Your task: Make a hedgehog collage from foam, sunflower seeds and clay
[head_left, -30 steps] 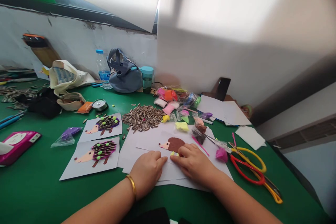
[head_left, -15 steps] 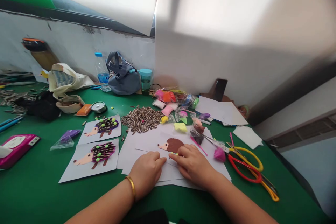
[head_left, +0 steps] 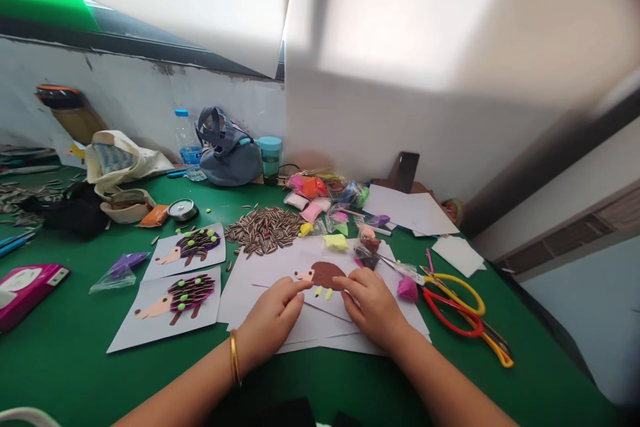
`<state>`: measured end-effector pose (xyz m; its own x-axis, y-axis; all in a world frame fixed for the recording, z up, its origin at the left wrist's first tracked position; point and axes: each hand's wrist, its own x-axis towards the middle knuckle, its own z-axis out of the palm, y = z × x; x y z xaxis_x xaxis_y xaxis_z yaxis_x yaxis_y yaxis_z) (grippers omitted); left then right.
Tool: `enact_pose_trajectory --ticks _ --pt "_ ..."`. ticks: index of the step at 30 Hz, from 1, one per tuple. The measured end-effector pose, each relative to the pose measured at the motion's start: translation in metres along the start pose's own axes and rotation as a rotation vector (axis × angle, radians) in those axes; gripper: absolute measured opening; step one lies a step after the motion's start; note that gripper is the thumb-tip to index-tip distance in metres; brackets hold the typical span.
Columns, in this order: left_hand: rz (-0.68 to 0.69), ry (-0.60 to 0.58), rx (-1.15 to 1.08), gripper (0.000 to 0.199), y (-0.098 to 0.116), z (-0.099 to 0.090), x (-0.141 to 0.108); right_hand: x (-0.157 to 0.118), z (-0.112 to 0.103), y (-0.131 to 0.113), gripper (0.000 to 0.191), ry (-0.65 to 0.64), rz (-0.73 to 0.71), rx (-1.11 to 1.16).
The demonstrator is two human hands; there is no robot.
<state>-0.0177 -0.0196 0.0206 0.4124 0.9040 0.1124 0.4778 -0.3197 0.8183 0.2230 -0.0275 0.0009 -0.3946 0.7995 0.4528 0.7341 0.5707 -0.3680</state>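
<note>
Brown hedgehog (head_left: pixel 324 274) points left, its long axis sideways.

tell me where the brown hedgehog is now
In the head view, the brown hedgehog lies below centre on a white sheet, by the left hand and right hand, with the seeds beyond, leftward.

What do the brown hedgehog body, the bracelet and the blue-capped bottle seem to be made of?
Brown hedgehog body: probably soft modelling clay, matte; its colour is flat and shows no shine, though felt can't be ruled out.
Bracelet: probably gold-coloured metal, polished, judging by its bright highlights; solid or plated can't be told.
Blue-capped bottle: most likely clear, glossy plastic, since its upper part is see-through.
</note>
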Motion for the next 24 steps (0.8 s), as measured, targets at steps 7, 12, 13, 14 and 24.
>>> enact_pose_trajectory --ticks 7,12,13,14,24 --pt "-0.349 -0.186 -0.889 0.049 0.031 0.007 0.028 0.016 -0.01 -0.023 0.023 0.099 0.133 0.283" --pt "-0.274 -0.141 -1.05 0.059 0.027 0.026 0.037 0.02 -0.003 -0.027 0.02 0.113 0.189 0.476" --pt "-0.258 -0.132 -1.039 0.06 0.024 0.03 0.036 0.019 -0.001 -0.027 0.02 0.103 0.198 0.501" --pt "-0.248 -0.125 -1.016 0.061 0.021 0.032 0.036 0.019 0.002 -0.026 0.019 0.094 0.204 0.526" --pt "-0.256 -0.131 -0.772 0.066 0.016 0.038 0.027 0.019 0.005 -0.03 0.013 0.073 0.247 0.653"
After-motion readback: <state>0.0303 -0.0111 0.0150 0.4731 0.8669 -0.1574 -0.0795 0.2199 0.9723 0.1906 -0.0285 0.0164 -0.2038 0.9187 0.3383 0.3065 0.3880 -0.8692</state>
